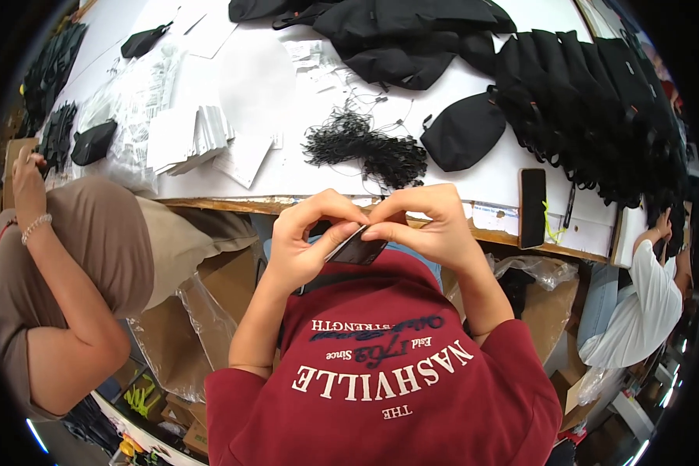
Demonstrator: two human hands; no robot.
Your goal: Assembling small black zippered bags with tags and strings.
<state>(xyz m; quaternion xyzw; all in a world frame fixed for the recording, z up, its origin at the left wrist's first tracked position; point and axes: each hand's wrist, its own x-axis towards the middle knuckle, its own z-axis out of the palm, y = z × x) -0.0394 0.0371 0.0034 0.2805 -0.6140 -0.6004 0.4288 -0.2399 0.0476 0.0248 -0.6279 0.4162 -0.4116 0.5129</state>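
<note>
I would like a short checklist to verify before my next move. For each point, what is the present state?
1. Dark card held by both left hand and right hand: ok, pinched between them.
2. Only one card in the fingers: cannot tell, the hands cover part of it.
3. Black string loops untangled: not ok, they lie in a messy heap beyond the hands.
4. Black pouch free of the loops: cannot tell, their edges meet in this view.
5. Smartphone apart from the hands: ok, it is off to the right.
</note>
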